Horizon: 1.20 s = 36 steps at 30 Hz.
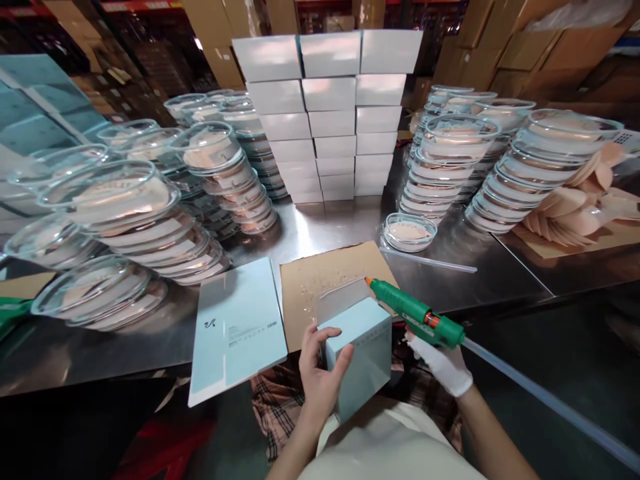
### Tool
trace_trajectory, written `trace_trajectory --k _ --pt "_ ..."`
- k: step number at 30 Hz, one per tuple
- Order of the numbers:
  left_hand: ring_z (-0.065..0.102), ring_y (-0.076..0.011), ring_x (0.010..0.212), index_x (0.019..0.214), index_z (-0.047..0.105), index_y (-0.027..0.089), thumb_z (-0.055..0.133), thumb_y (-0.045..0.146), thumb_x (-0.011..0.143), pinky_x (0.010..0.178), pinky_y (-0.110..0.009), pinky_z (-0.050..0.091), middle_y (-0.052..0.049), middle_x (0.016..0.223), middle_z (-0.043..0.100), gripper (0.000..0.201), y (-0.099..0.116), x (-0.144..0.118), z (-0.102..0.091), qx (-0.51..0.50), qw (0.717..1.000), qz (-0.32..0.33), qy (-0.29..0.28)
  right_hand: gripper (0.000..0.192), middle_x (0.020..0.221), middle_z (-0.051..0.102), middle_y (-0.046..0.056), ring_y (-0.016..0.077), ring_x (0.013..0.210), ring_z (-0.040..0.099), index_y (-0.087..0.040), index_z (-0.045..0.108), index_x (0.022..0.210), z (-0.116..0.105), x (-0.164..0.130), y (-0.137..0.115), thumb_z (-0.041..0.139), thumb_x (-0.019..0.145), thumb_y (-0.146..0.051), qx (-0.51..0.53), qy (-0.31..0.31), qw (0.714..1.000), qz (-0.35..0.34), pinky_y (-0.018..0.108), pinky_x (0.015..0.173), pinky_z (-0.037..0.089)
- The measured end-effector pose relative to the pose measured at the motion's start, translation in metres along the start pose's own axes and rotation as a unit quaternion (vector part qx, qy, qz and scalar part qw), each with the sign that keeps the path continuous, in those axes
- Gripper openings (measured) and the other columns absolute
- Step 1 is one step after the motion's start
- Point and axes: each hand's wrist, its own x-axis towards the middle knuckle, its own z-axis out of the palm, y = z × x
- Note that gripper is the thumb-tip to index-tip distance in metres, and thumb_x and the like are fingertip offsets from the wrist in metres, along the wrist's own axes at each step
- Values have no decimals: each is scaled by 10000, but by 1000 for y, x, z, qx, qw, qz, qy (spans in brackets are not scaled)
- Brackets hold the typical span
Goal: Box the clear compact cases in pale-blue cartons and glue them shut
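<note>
A light blue box [367, 357] is tilted at the table's front edge, with its pale flap [343, 298] folded out over a cardboard sheet [305, 273]. My left hand [323, 363] grips the box, fingers on its far side and thumb on the near edge. In my right hand [443, 360], which wears a white glove, is a green glue gun [413, 307]. Its orange nozzle tip points left, at the flap's right end. A long translucent glue stick [545, 393] runs out of the gun's back. Some right fingers are hidden behind the gun.
A flat light blue box panel [237, 327] lies to the left. White boxes [330, 127] are stacked at the back middle. Stacks of round clear dishes [167, 240] stand left and right, one low dish [410, 233] nearer. A loose glue stick [430, 260] lies beside the cardboard.
</note>
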Motion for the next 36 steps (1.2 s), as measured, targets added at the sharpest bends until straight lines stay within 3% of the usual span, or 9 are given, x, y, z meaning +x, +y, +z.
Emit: trace_trajectory --k 5,12,16,19,22,26,28,32,36 --pt "576 -298 1260 935 749 256 827 490 819 1012 -340 441 -71 1068 688 272 -2 2 -2 -15 1000 -19 1 362 463 589 7 144 403 494 -157 770 846 2 45 -7 709 743 -499 163 -63 972 155 272 404 404" --pt "567 -300 1262 937 738 254 837 497 807 1000 -332 426 -71 1134 660 293 -8 0 -2 -51 998 -44 -17 337 662 736 119 222 590 672 -179 688 685 7 95 -10 640 848 -471 42 -73 968 236 312 566 527" --pt "576 -311 1241 945 726 248 843 535 793 973 -340 442 -80 1140 654 345 -9 3 -2 -75 995 -55 -47 234 770 763 72 258 823 727 -217 747 826 9 78 -23 799 755 -434 -31 -14 992 118 313 721 549" --pt "581 -319 1260 936 700 240 856 549 778 992 -354 452 -89 1140 662 380 -4 5 2 -117 988 -58 -87 506 1060 795 91 268 970 719 -193 752 1143 28 67 -32 832 744 -494 58 -158 984 61 359 857 564" --pt "627 -303 1237 1024 632 257 863 526 791 986 -373 493 -94 1214 660 423 3 8 8 -203 973 -73 -86 623 1113 777 115 276 1003 709 -162 752 1142 37 65 -33 841 741 -631 139 -256 955 54 389 910 559" --pt "701 -266 1120 1247 485 350 850 482 833 962 -413 540 -41 1147 676 567 4 14 7 -294 953 -53 -47 883 1220 720 149 307 1143 675 -186 770 1122 24 65 -29 536 766 -959 171 -383 898 -132 444 1027 523" --pt "693 -276 1137 1161 579 315 803 505 878 1001 -440 530 -45 1102 662 407 3 17 2 -261 964 -12 -59 782 1293 694 147 298 1207 661 -214 770 1148 17 64 -30 615 789 -890 135 -419 876 -195 447 1052 516" --pt "654 -298 1195 874 721 233 679 545 965 1033 -438 509 -90 1115 617 327 6 20 -10 -171 979 55 -100 346 1287 714 128 262 1223 684 -231 795 1048 18 61 -33 820 861 -521 69 -382 895 -218 462 1062 528" --pt "647 -300 1216 883 747 239 657 551 978 1050 -437 502 -96 1140 621 339 12 17 -16 -152 981 41 -111 316 1250 745 141 262 1192 710 -216 796 868 29 54 -26 753 922 -525 91 -346 910 -211 483 1058 538"
